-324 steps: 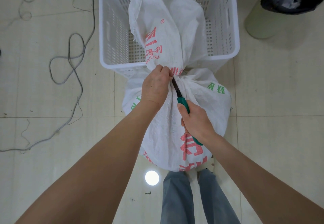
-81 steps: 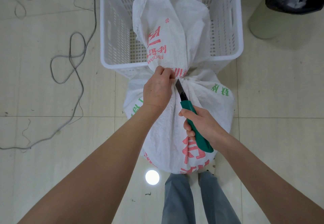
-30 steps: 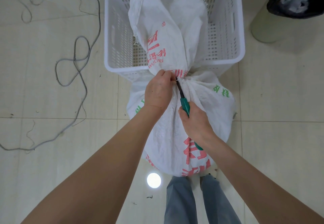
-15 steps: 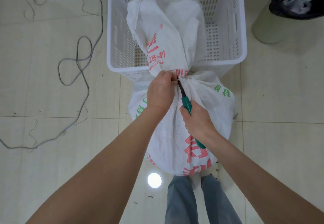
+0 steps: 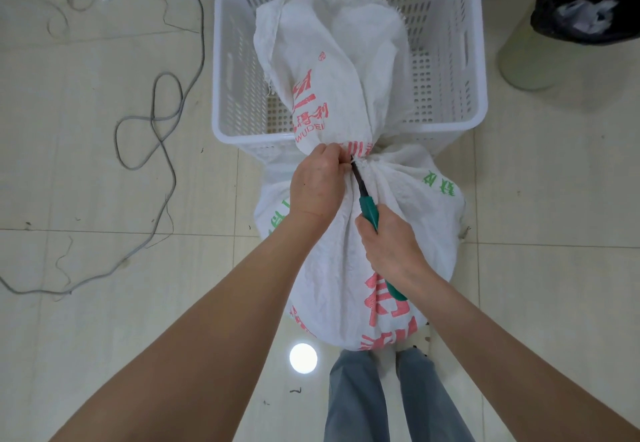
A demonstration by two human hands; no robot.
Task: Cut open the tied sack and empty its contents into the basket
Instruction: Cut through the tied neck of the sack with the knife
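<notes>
Left hand [image 5: 317, 182] grips the sack [image 5: 360, 234] neck; right hand [image 5: 389, 244], closed on the knife [image 5: 367, 207], works the tie; basket [image 5: 221, 61] beyond holds nothing poured.

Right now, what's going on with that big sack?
A person is cutting open a tied white sack that stands on the floor against a white basket. The left hand pinches the sack's neck at the tie, and the right hand holds a green-handled knife with its blade at that tie. The sack's loose top flops into the basket. The neck is gathered tight and nothing has spilled.
</notes>
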